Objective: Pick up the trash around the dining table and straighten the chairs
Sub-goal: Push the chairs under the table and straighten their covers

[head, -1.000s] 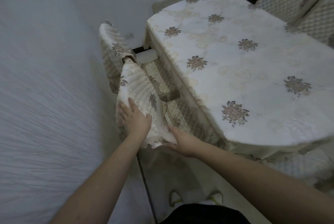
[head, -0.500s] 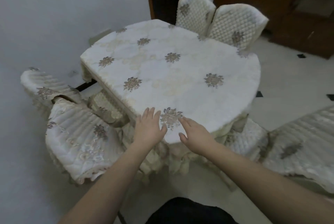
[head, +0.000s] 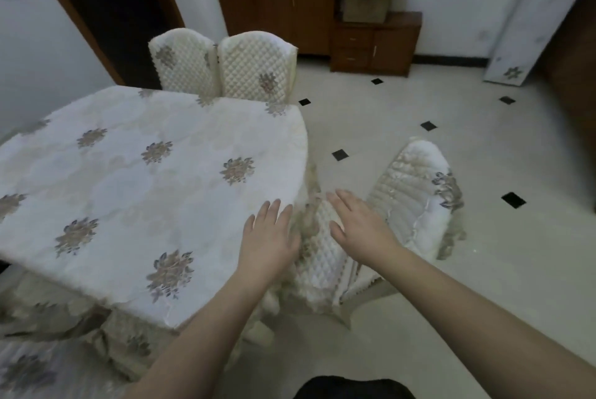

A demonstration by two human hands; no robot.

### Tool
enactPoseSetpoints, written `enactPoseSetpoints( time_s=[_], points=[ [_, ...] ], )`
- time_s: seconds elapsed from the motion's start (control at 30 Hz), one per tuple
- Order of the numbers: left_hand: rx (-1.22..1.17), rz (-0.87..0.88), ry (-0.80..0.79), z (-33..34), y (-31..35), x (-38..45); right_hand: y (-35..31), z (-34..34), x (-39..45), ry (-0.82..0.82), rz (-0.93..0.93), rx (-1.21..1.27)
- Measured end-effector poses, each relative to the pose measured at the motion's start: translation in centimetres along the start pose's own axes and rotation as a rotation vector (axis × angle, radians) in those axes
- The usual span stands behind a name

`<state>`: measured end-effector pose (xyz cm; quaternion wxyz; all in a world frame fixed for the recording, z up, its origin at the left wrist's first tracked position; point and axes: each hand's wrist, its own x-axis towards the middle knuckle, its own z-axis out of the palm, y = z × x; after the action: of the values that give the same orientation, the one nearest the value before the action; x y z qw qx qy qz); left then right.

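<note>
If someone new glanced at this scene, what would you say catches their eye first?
Two open hands, the left hand over the table's edge and the right hand over the seat of a quilted chair angled away from the table. To the left spreads the flowered tablecloth; two matching chairs stand at its far side.

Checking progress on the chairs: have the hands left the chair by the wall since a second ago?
Yes. Both the left hand and right hand now hover open at the table corner, over a different chair.
</note>
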<state>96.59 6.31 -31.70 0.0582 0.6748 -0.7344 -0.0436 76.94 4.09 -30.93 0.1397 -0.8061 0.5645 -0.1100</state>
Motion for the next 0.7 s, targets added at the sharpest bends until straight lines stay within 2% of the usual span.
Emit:
enactPoseSetpoints(
  time_s=[0.27,0.47,0.7],
  points=[
    [0.002,0.238,-0.075,1.2,8.3,5.7,7.5,-3.9,-2.4,0.1,0.213,-0.001],
    [-0.092,0.4,-0.14,2.5,14.3,10.3,12.7,-5.2,-4.3,0.153,0.4,-0.022],
    [-0.043,0.512,-0.157,4.5,17.7,12.2,17.1,-5.1,-5.5,0.248,0.523,0.006]
  ],
)
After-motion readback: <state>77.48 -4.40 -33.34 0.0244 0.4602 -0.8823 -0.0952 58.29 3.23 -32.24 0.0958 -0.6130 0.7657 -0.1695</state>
